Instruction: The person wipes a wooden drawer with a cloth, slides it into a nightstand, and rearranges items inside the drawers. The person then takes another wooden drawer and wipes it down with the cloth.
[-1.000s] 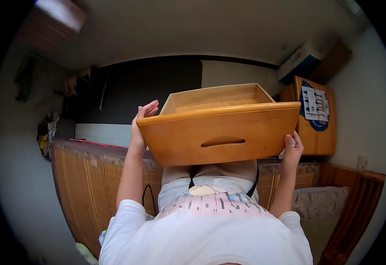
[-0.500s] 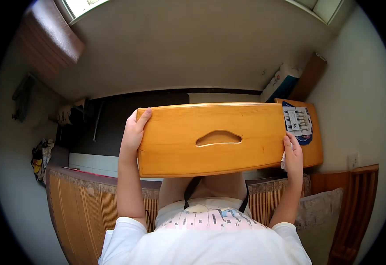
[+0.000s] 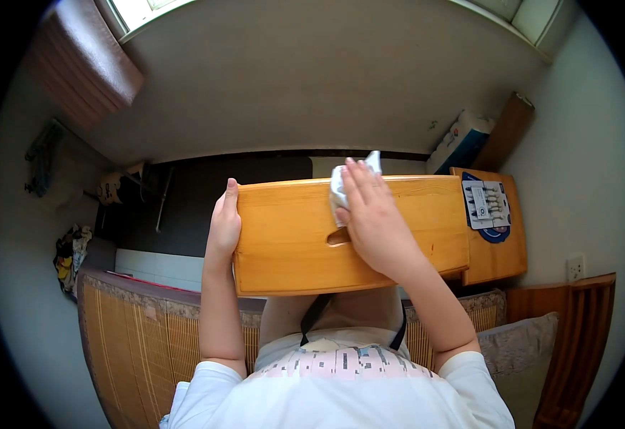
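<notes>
A wooden drawer [image 3: 291, 243] rests over my lap, its varnished front turned up toward me, with a curved handle slot near the middle. At its left end my left hand [image 3: 226, 222] grips the edge, thumb on top. My right hand [image 3: 371, 214] lies on the upper middle of the front and presses a crumpled white cloth or tissue [image 3: 338, 187] against it. Part of the handle slot is hidden under this hand. The inside of the drawer is out of sight.
To the right stands a small wooden cabinet [image 3: 509, 250] with a blister pack [image 3: 485, 205] on top. Behind it are a wrapped package [image 3: 459, 143] and a brown box [image 3: 502, 132]. A bamboo mat [image 3: 141, 329] covers the seat around me.
The drawer has tilted so its front faces up and its inside no longer shows. My right hand has left the drawer's right end and moved left onto the front with the white cloth.
</notes>
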Tool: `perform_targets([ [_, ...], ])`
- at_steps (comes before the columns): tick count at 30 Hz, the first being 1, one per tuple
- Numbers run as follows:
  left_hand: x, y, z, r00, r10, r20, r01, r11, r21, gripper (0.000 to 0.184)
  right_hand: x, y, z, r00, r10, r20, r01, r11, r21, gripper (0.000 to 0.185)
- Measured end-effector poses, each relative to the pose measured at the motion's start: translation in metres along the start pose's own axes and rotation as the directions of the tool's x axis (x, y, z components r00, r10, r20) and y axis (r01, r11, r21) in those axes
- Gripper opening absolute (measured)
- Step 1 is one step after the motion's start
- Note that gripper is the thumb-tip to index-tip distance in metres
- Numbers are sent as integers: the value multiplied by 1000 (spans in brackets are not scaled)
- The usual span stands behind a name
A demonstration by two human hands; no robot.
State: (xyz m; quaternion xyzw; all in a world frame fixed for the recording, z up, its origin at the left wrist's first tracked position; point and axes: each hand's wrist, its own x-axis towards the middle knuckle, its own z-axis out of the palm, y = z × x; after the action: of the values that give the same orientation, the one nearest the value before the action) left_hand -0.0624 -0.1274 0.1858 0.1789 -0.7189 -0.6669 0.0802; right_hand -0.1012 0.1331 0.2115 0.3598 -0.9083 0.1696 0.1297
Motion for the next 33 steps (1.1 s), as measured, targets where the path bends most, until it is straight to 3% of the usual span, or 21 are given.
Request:
perform_targets([
  [3, 5, -7, -12, 999, -27, 19, 27, 1000, 2, 57, 6, -13, 7, 998, -49, -39, 48, 999, -18, 53],
  [6, 5, -17, -21, 999, 5, 45, -4, 1000, -31, 56, -17, 30, -23, 979, 205, -11, -205, 974, -97, 44],
  [9, 2, -13, -20, 999, 14, 41, -13, 1000, -3, 55, -54, 88, -48, 899, 426, -108, -437, 888, -139, 38],
  [12, 4, -14, -19, 998, 50, 42, -51, 999, 7, 50, -55, 83, -47, 887, 447, -119, -453, 891, -27, 39],
  [16, -7, -6, -13, 994, 104, -14, -103, 993, 60, 43, -28, 45, -21, 957, 237, -170, -232, 971, 47, 38],
  [17, -22, 5, -4, 956, 247, -156, -167, 900, 402, 46, -26, 43, -20, 959, 232, -160, -224, 972, 68, 38],
  [18, -38, 16, 4, 877, 419, -237, -145, 700, 700, 55, -22, 42, -19, 963, 224, -151, -212, 973, 88, 38],
  [20, -71, 35, 9, 810, 567, 151, -372, 296, 880, 72, -21, 42, -23, 960, 248, -127, -233, 965, 122, 37],
  [22, -93, 38, 26, 730, 416, 542, -682, 386, 622, 77, -21, 42, -28, 958, 274, -88, -261, 955, 138, 37],
  [23, -99, 35, 33, 742, 415, 527, -668, 387, 636, 77, -22, 42, -31, 966, 250, -66, -240, 962, 133, 37],
  [25, -102, 25, 42, 712, 291, 639, -701, 260, 664, 76, -17, 41, -35, 975, 216, -43, -208, 968, 137, 37],
  [26, -102, 21, 42, 719, 290, 631, -694, 259, 672, 76, -14, 40, -36, 985, 170, -15, -166, 975, 149, 37],
  [29, -102, 8, 42, 648, 368, 666, -725, 32, 688, 75, 7, 24, -31, 996, 48, 71, -62, 973, 224, 35],
  [32, -111, 8, 44, 639, 352, 684, -733, 11, 680, 74, 36, 7, -17, 992, -86, 91, 50, 940, 337, 29],
  [33, -114, 15, 39, 655, 313, 688, -754, 206, 624, 80, 43, 3, -15, 980, -61, 190, -14, 928, 372, 28],
])
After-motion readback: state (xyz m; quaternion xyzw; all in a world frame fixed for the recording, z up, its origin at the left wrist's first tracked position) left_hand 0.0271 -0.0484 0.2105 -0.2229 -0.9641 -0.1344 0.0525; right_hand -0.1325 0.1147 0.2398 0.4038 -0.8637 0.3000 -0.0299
